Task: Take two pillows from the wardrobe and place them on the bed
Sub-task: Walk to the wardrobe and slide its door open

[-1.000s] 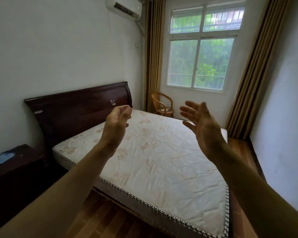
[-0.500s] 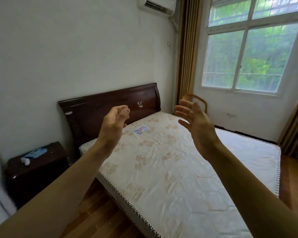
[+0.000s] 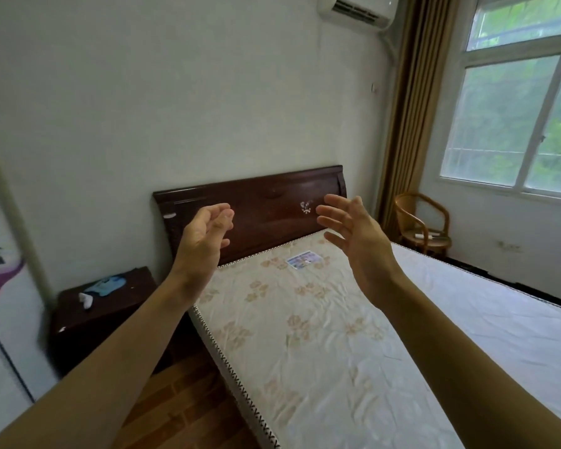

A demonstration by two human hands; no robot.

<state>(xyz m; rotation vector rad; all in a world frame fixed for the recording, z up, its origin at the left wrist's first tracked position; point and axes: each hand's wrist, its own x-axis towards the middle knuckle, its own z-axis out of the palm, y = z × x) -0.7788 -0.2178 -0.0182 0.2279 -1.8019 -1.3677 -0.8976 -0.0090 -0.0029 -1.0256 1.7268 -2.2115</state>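
My view has swung left over the last second: the window that sat near the middle now hangs at the far right, the dark headboard has come to the centre, and a pale panel with a purple print has entered at the near left edge. I judge that to be me turning away from the bed to go looking for the wardrobe, which I cannot see for certain; that panel may be part of it, but I cannot tell. No pillows show anywhere, so both are still to be fetched and the mattress lies bare apart from a small label near the headboard. My left hand is raised in front of me with its fingers loosely curled and holding nothing; my right hand is up beside it, palm turned inward, fingers spread apart, also empty. The two hands stay well apart from each other. Between the bed's stitched near edge and the dark nightstand at the left runs a strip of wooden floor, which looks like my open way; the nightstand corner and the mattress edge are what I should mind as I turn. The wicker chair stands far right, out of my path.
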